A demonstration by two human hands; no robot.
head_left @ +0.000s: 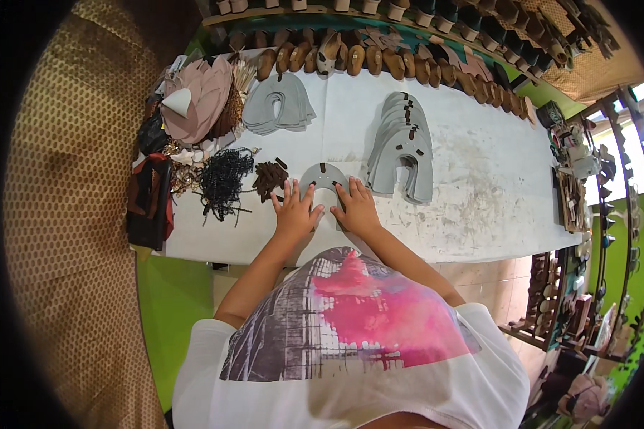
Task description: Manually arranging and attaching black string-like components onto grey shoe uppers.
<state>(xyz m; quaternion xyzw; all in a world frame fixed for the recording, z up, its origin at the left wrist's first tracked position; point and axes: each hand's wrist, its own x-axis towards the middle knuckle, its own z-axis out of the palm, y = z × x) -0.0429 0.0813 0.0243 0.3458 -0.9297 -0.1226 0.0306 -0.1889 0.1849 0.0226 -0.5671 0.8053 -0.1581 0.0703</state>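
A grey U-shaped piece (322, 171), which looks like a shoe upper, lies in front of me with its curve pointing away. A dark brown tab sits at the top of its curve. My left hand (293, 212) rests on its left side, fingers spread, fingertips near a second brown tab. My right hand (358, 207) lies on its right side, also open, with a tab by the fingertips. Left of my left hand is a pile of short dark brown strips (268, 179). To the right, an overlapping row of similar grey uppers (388, 168) carries brown tabs.
Another stack of grey uppers (293, 89) lies farther back. At left are tangled black braided cord (222, 179) and pink cut pieces (200, 107). Brown shoe lasts (355, 60) line the back edge of the white table (479, 179). Racks of shoes (612, 186) stand at right.
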